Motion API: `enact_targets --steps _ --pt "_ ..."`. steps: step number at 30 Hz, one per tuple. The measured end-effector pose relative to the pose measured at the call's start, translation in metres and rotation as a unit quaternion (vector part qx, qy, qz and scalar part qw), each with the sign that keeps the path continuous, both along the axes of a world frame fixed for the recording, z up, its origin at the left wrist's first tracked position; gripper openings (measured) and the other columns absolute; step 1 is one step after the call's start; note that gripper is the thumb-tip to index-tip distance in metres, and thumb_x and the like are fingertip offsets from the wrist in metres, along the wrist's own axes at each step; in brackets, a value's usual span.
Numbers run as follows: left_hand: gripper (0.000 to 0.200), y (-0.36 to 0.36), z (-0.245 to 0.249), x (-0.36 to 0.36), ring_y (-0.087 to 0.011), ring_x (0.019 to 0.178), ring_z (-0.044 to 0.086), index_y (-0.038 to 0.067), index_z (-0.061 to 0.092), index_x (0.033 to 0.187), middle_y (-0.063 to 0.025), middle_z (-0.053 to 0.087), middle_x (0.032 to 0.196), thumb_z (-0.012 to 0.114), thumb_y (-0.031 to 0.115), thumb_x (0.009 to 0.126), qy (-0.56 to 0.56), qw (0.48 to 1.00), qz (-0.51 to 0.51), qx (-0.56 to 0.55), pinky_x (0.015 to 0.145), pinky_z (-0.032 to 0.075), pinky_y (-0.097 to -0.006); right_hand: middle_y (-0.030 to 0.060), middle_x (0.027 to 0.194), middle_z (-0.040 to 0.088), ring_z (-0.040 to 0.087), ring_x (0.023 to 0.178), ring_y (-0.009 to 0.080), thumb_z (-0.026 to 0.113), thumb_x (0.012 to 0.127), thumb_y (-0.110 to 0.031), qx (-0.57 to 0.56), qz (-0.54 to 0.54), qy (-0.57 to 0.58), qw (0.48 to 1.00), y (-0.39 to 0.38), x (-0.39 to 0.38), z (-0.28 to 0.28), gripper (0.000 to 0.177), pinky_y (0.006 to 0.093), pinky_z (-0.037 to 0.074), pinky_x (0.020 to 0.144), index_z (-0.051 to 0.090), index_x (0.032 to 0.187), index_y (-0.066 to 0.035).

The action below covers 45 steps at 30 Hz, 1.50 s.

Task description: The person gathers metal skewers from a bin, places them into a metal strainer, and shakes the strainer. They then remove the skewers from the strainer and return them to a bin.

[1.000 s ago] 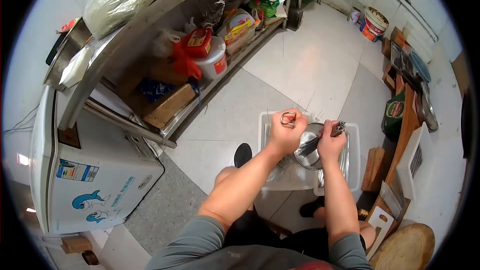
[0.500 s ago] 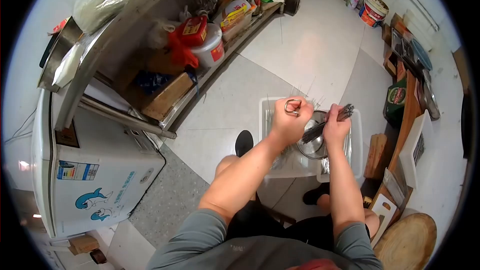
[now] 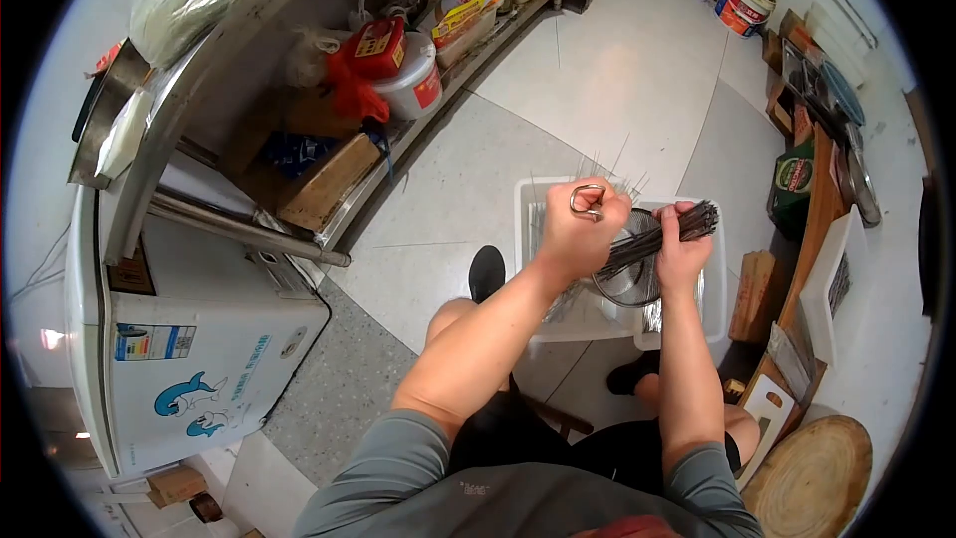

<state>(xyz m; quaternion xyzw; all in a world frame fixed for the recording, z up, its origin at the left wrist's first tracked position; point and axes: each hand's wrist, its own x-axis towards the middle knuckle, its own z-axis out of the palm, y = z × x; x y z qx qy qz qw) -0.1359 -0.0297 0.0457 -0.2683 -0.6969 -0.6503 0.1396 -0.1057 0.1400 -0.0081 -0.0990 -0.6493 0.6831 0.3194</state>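
My left hand [image 3: 586,231] is closed, with a metal loop handle [image 3: 586,202] sticking out of its top. The handle seems to belong to the round mesh strainer [image 3: 629,284] beside it, though the join is hidden. My right hand [image 3: 683,254] is wrapped round a bundle of thin dark metal skewers [image 3: 637,249]. The bundle lies slantwise above the strainer, its lower end close to my left hand. Below both hands stands a white plastic tub [image 3: 522,239] with more thin skewers in it, some poking up past its far rim. A smaller white container [image 3: 715,309] sits at its right side.
To the left are a white chest freezer [image 3: 199,349] and a metal rack with a white bucket [image 3: 413,90] and a red box [image 3: 378,48]. Along the right wall stand wooden boards, a white tray [image 3: 829,289] and a round chopping block [image 3: 812,473]. A paint bucket [image 3: 745,2] is farther off.
My right hand has moved slightly right and the skewer bundle now shows broader across the strainer. My left hand keeps its grip and has risen a little in view.
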Motion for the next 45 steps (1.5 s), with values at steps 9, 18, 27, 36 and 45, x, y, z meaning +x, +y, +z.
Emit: enact_targets --steps 9,18,27,36,45 --pt "0.018 0.005 -0.002 -0.008 -0.0303 0.056 0.051 0.004 0.052 0.07 -0.0096 0.051 0.064 0.054 -0.005 0.054 0.177 0.983 0.049 -0.033 0.048 0.039 -0.0358 0.0039 0.07 0.06 0.058 0.067 0.0099 0.062 0.087 -0.007 0.012 -0.002 -0.047 0.999 0.007 0.0 -0.007 0.012 0.0238 0.046 0.064 0.056 0.08 0.001" --pt "0.021 0.006 -0.001 -0.007 -0.0303 0.057 0.051 0.004 0.055 0.073 -0.0098 0.052 0.066 0.054 -0.004 0.054 0.203 0.978 0.05 -0.007 0.048 0.039 -0.0366 0.0073 0.08 0.063 0.06 0.072 0.0137 0.063 0.086 -0.007 -0.023 0.039 -0.05 0.998 0.015 0.003 0.004 0.01 0.0264 0.048 0.068 0.058 0.084 0.002" --pt "0.006 0.004 0.003 -0.004 -0.0307 0.059 0.051 0.004 0.055 0.071 -0.011 0.053 0.067 0.055 -0.001 0.067 0.145 0.987 0.037 -0.058 0.052 0.04 -0.037 0.0078 0.077 0.058 0.057 0.073 0.0164 0.063 0.087 -0.01 -0.093 0.088 -0.053 0.99 0.028 0.005 0.006 0.014 0.0319 0.048 0.072 0.052 0.083 0.0" --pt "0.016 0.012 0.004 0.0 -0.0122 0.055 0.039 0.002 0.047 0.063 0.0 0.046 0.059 0.052 -0.003 0.077 -0.112 0.988 -0.049 0.095 0.048 0.032 -0.0274 0.0031 0.06 0.043 0.04 0.051 0.0107 0.053 0.094 -0.015 -0.072 0.004 0.032 0.997 0.015 0.001 -0.003 0.025 0.025 0.037 0.048 0.043 0.075 -0.003" --pt "0.018 0.018 0.004 -0.004 -0.0096 0.047 0.04 0.004 0.044 0.058 -0.0005 0.046 0.054 0.054 0.001 0.073 -0.094 0.987 -0.011 0.126 0.043 0.029 -0.0255 -0.0008 0.056 0.031 0.029 0.049 0.0117 0.05 0.096 -0.024 -0.205 -0.145 0.036 0.967 0.061 0.003 0.059 0.038 0.03 0.036 0.051 0.034 0.064 -0.01"
